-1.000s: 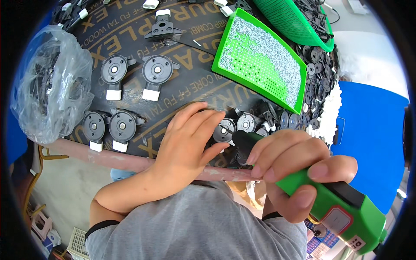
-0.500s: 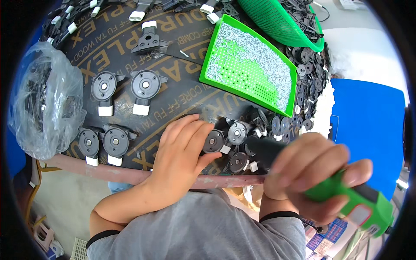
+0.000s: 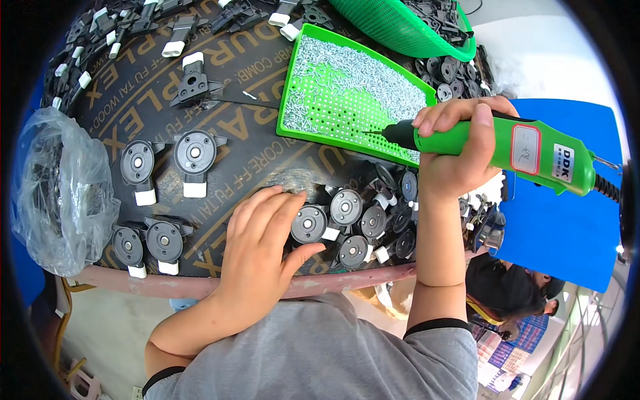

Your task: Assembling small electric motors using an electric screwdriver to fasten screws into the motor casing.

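My left hand (image 3: 257, 237) lies at the table's near side, its fingers and thumb bent around the left edge of a round black part (image 3: 309, 223) with a white end piece. In my right hand (image 3: 467, 137) is a green electric screwdriver (image 3: 507, 150), held almost level. Its black nose and thin bit point left, over the green perforated tray (image 3: 287, 127). Many small silver screws (image 3: 393, 87) cover much of that tray, thickest along its far and right sides. Just right of my left hand sits another round black part (image 3: 347, 207), among several similar ones.
Round black assemblies (image 3: 195, 152) with white ends stand in two pairs at the left. A clear plastic bag (image 3: 63, 193) is at the left edge. A green basket (image 3: 373, 27) of black parts stands at the back, beside the tray. A blue panel (image 3: 560, 220) is at the right.
My right hand has lifted the screwdriver up and away from the round parts, its bit swinging over the screw tray. My left hand stays at the same round part. The whole view has shifted slightly.
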Demonstrator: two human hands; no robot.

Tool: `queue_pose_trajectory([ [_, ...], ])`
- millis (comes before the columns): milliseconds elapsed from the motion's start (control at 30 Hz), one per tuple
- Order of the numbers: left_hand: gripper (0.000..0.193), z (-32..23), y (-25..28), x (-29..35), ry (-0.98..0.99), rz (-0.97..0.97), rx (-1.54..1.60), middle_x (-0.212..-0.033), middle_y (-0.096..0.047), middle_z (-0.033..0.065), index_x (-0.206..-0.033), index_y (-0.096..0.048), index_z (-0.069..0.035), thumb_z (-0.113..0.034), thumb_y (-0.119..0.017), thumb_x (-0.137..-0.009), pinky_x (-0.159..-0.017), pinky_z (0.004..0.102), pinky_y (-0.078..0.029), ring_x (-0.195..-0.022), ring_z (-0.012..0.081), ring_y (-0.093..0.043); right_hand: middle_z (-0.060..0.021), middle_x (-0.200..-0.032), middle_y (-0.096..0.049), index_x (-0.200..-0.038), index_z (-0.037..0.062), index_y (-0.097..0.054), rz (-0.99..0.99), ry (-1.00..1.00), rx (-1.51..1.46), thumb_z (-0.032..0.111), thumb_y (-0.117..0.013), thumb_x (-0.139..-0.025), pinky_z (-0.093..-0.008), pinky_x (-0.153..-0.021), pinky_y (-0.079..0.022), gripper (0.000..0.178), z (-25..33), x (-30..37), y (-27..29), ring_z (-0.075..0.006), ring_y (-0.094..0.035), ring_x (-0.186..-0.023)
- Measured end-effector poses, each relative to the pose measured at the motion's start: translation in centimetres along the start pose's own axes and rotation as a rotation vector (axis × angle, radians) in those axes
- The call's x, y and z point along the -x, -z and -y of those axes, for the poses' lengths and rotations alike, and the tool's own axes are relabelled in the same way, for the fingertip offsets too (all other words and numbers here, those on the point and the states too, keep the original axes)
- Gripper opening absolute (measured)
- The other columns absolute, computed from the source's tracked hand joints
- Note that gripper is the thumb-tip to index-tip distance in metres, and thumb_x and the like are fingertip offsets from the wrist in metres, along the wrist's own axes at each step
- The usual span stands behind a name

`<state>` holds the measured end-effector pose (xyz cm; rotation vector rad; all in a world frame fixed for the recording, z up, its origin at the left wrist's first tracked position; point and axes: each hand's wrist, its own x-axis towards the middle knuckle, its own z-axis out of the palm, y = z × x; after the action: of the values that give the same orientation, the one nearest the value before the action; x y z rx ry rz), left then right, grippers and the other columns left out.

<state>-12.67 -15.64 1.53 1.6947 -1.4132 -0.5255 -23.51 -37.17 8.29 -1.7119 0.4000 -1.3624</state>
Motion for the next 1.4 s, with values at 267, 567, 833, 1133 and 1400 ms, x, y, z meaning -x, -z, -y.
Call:
queue_pose_trajectory([
  [267, 0.062, 0.2, 0.1, 0.3, 0.008, -0.001, 0.007, -0.127, -0.057, 0.0132, -0.131, -0.054, -0.002, -0.025, -0.078, -0.079, -0.103, 0.0475, -0.038, -0.123, 0.0352, -0.050, -0.0093, -0.064, -0.050, -0.110, 0.0071, -0.044, -0.035, -0.012, -0.060, 0.017, -0.048, -0.098, -0.0368, -0.051, -0.049, 0.016, 0.8, 0.6, -0.1, -0.0195, -0.051, -0.052],
  [567, 0.056, 0.3, 0.0, 0.1, -0.038, -0.041, 0.015, -0.124, -0.060, 0.0099, -0.127, -0.060, -0.006, -0.015, -0.080, -0.075, -0.102, 0.0459, -0.041, -0.121, 0.0347, -0.052, -0.0098, -0.072, -0.054, -0.118, 0.0051, -0.040, 0.435, 0.083, -0.232, 0.023, -0.056, -0.096, -0.0300, -0.047, -0.054, 0.032, 9.7, 5.6, -1.9, -0.0192, -0.057, -0.053],
  [833, 0.054, 0.4, -0.4, 0.2, -0.059, -0.057, 0.016, -0.121, -0.059, 0.0090, -0.126, -0.058, -0.007, -0.013, -0.077, -0.076, -0.100, 0.0471, -0.041, -0.119, 0.0325, -0.052, -0.0119, -0.072, -0.056, -0.114, 0.0048, -0.035, 0.520, 0.048, -0.212, 0.018, -0.058, -0.096, -0.0335, -0.045, -0.055, 0.031, 8.3, 7.2, -2.7, -0.0207, -0.058, -0.052],
  [1133, 0.056, 0.3, -0.5, 0.2, -0.068, -0.070, -0.007, -0.120, -0.058, 0.0095, -0.125, -0.058, -0.007, -0.013, -0.077, -0.073, -0.102, 0.0470, -0.040, -0.118, 0.0325, -0.053, -0.0100, -0.070, -0.056, -0.110, 0.0060, -0.037, 0.827, 0.079, -0.357, 0.018, -0.057, -0.097, -0.0339, -0.046, -0.053, 0.027, 7.4, 5.5, -3.2, -0.0201, -0.057, -0.051],
  [1400, 0.055, 0.2, -0.9, 0.7, -0.067, -0.137, -0.021, -0.118, -0.059, 0.0130, -0.124, -0.058, -0.006, -0.021, -0.078, -0.075, -0.099, 0.0480, -0.043, -0.119, 0.0354, -0.053, -0.0118, -0.073, -0.055, -0.117, 0.0058, -0.038, 0.529, 0.002, -0.236, 0.020, -0.054, -0.098, -0.0333, -0.051, -0.052, 0.029, 8.3, 6.1, -2.8, -0.0213, -0.056, -0.058],
])
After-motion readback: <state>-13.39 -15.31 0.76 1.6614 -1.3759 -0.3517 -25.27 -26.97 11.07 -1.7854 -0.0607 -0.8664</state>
